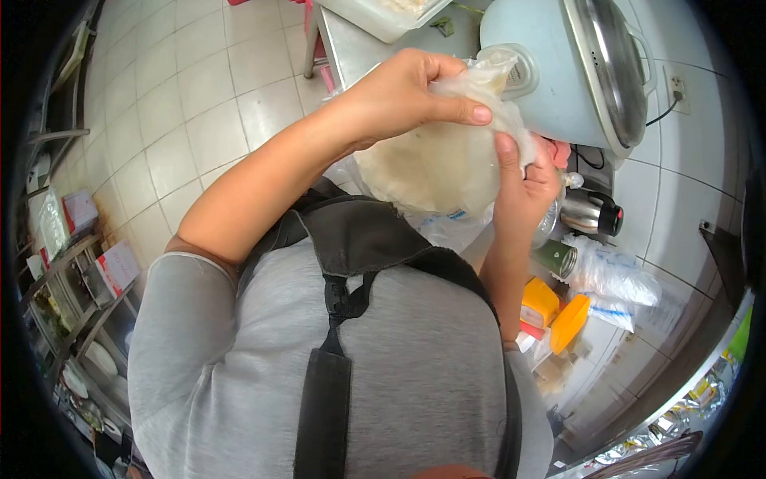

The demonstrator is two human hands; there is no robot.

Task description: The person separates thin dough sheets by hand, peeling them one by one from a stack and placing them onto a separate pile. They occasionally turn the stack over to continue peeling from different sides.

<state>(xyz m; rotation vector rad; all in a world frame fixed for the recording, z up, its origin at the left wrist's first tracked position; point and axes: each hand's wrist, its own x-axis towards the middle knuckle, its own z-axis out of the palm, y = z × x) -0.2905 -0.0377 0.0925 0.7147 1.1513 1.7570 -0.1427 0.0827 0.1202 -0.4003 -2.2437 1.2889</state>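
Observation:
A clear plastic bag [435, 168] with a pale, off-white mass inside is held up in front of my chest. I cannot make out what the mass is. My left hand [411, 96] pinches the gathered top of the bag between thumb and fingers. On the other side, my right hand [527, 180] is closed on the bag's edge, its thumb pointing up near the left thumb. Just beyond both hands stands a big light-blue cooker [535, 32] with a shiny lid [610, 72].
A metal table [351, 48] carries a white tub [387, 16] at its far end. To the right are a steel jug [586, 214], a green can [556, 257], plastic packs [614, 275] and a yellow-orange container [541, 302]. Cluttered shelving [72, 319] lines the left side.

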